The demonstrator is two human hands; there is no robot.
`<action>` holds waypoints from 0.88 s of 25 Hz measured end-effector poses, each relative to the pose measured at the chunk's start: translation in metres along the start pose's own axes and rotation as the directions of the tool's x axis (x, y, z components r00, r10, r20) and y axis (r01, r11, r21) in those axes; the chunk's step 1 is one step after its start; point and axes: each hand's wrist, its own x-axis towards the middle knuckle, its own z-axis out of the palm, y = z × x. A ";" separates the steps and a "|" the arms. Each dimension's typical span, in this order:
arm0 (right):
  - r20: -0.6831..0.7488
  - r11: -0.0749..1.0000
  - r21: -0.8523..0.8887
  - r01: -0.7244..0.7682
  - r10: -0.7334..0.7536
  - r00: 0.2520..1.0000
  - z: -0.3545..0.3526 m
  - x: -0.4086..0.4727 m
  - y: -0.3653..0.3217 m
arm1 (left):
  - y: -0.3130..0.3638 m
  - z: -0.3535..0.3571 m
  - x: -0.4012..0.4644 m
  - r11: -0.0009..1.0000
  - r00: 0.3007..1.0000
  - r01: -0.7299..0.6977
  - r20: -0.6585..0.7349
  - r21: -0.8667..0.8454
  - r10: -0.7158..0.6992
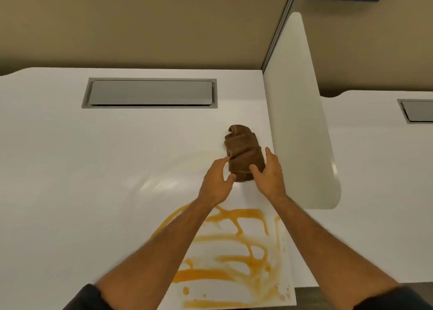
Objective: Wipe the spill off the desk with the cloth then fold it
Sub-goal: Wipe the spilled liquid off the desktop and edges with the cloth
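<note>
Orange spill (234, 251) streaks the near edge of the white desk (93, 169), not yet wiped. My left hand (216, 183) has loosely curled fingers, their tips touching the bunched brown cloth (243, 151), probably to steady it. My right hand (269, 171) cups the cloth's near end, fingers spread, apparently gathering it beside the white divider panel (300, 122).
</note>
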 end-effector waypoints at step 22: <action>0.025 0.788 0.579 -0.207 0.237 0.971 0.004 0.001 -0.005 | -0.007 -0.015 -0.005 0.994 0.994 0.114 -0.008 0.000 -0.114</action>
